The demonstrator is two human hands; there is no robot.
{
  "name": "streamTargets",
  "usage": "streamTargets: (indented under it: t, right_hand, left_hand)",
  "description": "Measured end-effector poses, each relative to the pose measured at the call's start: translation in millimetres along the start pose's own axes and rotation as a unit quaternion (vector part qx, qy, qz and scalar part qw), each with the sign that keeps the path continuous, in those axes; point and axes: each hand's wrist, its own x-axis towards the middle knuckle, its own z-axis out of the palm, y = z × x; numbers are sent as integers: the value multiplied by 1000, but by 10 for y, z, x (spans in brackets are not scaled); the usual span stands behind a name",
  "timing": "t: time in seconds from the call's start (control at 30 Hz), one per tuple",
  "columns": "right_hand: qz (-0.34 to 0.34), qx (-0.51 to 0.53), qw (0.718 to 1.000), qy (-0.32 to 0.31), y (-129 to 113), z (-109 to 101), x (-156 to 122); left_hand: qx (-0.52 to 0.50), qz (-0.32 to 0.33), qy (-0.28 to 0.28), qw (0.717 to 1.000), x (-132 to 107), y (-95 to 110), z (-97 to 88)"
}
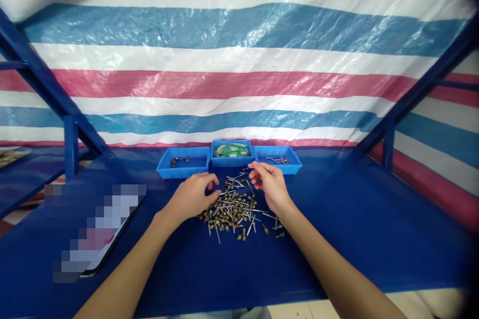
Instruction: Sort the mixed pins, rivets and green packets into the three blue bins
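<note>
A mixed pile of brass-coloured bolts and silver pin-like blind rivets (232, 212) lies on the blue table between my hands. My left hand (192, 195) hovers over the pile's left edge, its thumb and index finger bent and apart, with nothing seen between them. At the far right of the pile, my right hand (270, 184) has thumb and fingertips pinched together. A tiny brassy piece shows right at those fingertips, too small to name. Behind my hands stand three blue bins: the left bin (183, 173) holds a few bolts, the right bin (292, 169) several silver rivets.
The middle bin (230, 161) contains green-and-white packets. A phone-like flat device (108, 229), partly blurred out, lies at the left on the table (355, 239). Blue frame posts (71, 147) rise on both sides, and a striped plastic sheet (239, 82) hangs behind.
</note>
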Motion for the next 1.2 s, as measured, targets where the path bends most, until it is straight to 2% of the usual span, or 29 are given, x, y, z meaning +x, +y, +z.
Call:
streamTargets:
  t: [0.13,0.3,0.43,0.63,0.9,1.03,1.2]
  right_hand:
    - [-10,-50,995,-83,42,87,-75]
    - [-24,-91,990,-106,35,76,-89]
    - [-39,-111,987,-112,12,59,-81]
    - [-56,-149,979,-128,28,72,-91]
    - [-78,-181,970,-144,57,60,-89]
    - [-92,-195,963,-159,45,70,-106]
    - [-88,-204,954,-204,31,108,-152]
  left_hand:
    - [6,-1,-45,999,-12,-83,20]
    - [-7,1,-61,998,3,-152,80]
    - [-23,1,-45,999,15,-146,116]
    - [-34,33,-3,999,19,-104,123]
    - [-72,22,37,996,23,-82,132]
    - [-161,3,64,985,58,14,60]
    - [-361,-33,102,926,81,134,15]
